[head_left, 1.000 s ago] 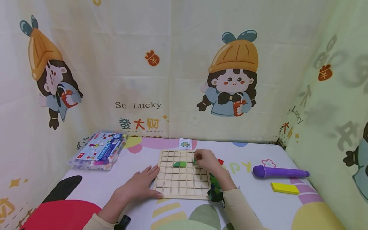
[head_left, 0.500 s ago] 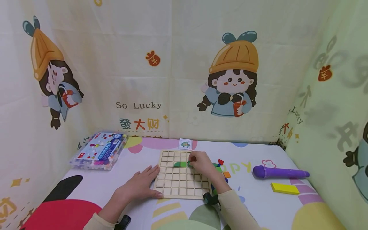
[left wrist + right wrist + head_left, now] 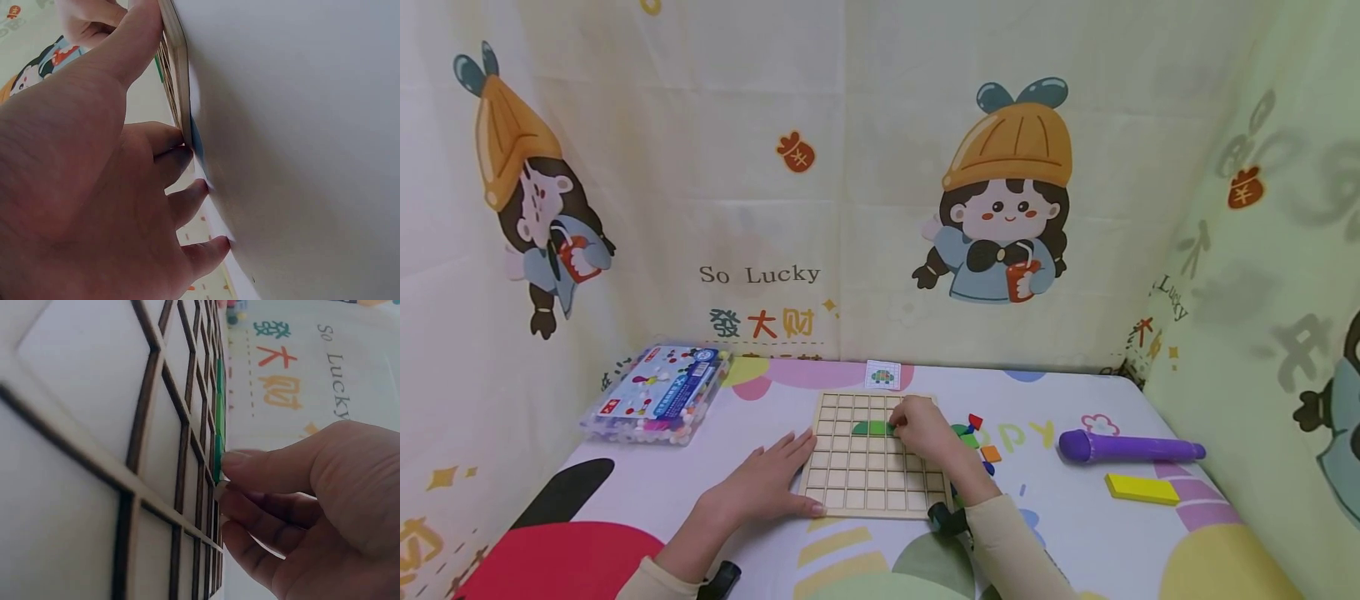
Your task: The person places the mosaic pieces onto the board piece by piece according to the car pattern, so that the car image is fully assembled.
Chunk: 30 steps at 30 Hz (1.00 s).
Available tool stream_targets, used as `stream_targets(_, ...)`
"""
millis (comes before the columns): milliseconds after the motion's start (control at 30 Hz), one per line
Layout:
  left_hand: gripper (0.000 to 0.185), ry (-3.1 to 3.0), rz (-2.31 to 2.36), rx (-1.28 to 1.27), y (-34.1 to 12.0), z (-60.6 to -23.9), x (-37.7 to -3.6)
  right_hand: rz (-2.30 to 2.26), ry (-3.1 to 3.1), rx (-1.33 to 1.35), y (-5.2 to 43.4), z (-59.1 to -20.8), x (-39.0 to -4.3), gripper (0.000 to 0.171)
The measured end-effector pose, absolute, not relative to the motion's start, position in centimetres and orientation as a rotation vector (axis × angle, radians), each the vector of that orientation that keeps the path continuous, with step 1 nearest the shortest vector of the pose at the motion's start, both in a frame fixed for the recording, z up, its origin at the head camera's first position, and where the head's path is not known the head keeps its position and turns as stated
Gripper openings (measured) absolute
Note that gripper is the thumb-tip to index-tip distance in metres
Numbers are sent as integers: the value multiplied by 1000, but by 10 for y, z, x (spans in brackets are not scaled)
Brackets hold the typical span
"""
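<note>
I am reaching my right hand (image 3: 925, 429) over the wooden grid board (image 3: 872, 479), and my fingers (image 3: 250, 469) are pinching a small green piece (image 3: 217, 464) and pressing it into a square near the top of the board, right beside the green pieces (image 3: 870, 428) already sitting there. My left hand (image 3: 767, 483) is lying flat with straight fingers, and it is touching the board's left edge on the table (image 3: 1075, 533). Loose coloured pieces (image 3: 973, 433) are lying just right of the board. A purple pen (image 3: 1131, 450) and a yellow block (image 3: 1141, 489) are sitting farther right. A plastic box (image 3: 658, 393) is lying far left. A small picture card (image 3: 882, 375) is sitting just behind the board.
</note>
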<state>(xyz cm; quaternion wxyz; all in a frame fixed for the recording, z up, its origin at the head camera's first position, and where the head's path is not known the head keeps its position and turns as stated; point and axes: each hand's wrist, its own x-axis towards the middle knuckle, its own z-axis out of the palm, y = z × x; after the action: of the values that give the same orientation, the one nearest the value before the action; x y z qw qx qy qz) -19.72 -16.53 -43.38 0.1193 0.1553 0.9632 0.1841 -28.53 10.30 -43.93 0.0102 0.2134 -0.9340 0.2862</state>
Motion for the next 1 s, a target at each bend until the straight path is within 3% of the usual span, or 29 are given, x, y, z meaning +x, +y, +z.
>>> stream_targets(333,110,2824,547,457,-166,-433,-196,843,-2932,761,111,-428,-284,13)
stream_targets(1000,111,2830,548,465,-166,-434,-196,923,-2976,520,176,-410,-289,15)
